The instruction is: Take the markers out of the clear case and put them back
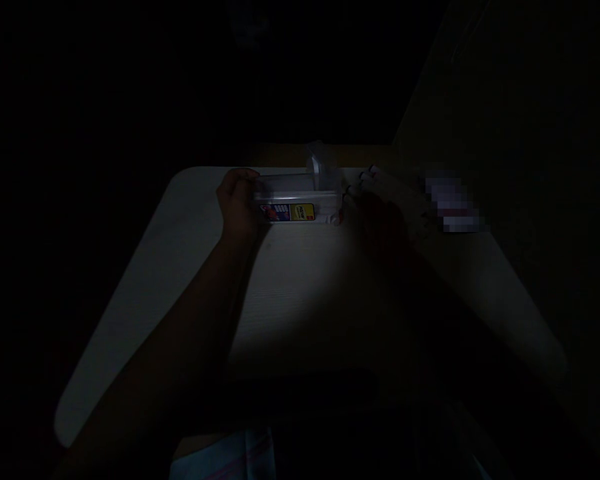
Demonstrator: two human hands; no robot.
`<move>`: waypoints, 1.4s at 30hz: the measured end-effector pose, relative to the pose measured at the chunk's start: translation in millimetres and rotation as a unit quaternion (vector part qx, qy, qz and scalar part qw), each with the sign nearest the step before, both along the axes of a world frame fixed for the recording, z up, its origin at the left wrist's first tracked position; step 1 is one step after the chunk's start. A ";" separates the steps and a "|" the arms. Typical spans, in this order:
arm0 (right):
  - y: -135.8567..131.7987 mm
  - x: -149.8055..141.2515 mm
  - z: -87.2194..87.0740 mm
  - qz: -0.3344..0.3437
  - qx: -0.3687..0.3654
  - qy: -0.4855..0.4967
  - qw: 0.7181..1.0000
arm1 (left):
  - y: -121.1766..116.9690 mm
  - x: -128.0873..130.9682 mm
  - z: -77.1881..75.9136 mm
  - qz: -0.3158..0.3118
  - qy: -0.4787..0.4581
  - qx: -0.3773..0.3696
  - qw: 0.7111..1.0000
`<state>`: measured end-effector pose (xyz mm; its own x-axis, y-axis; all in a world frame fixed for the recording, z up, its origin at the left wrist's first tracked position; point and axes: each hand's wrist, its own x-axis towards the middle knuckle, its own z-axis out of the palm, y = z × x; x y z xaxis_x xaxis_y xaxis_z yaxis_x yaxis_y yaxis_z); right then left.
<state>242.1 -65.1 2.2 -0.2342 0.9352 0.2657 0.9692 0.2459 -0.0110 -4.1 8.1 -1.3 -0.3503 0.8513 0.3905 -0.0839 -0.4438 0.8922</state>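
Observation:
A clear plastic box [300,196] with a blue and yellow label on its front sits near the far edge of the white table [275,293]. My left hand [239,203] grips its left end, fingers curled over the far side. At the box's right end a clear flap or lid [319,165] stands up. My right hand [383,223] lies in deep shadow just right of the box, close to several pale, dark-tipped sticks that look like markers [380,177]. Its fingers are too dark to show whether they hold one.
Toward the table's right edge lies a pale, pixelated object [453,200]. Light blue cloth [230,457] shows at the bottom, below the near edge. Around the table the room is almost black, and a shadow covers the table's right half.

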 end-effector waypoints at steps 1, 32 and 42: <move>1.1 1.3 -2.2 -0.002 -0.001 0.001 1.000 | 0.2 -0.3 -0.4 0.000 0.001 -0.006 1.000; -4.6 -13.0 11.9 0.083 0.064 0.085 0.991 | -1.4 -0.6 0.0 0.000 0.003 -0.011 1.000; 2.2 -6.9 7.2 0.065 0.064 0.149 0.985 | -4.0 0.8 3.6 -0.010 -0.008 -0.016 1.000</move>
<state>235.2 -63.0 9.3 -0.2444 0.8564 0.4549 0.8878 0.3862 -0.2501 -3.3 4.0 2.3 -0.3390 0.8705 0.3567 -0.1076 -0.4125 0.9046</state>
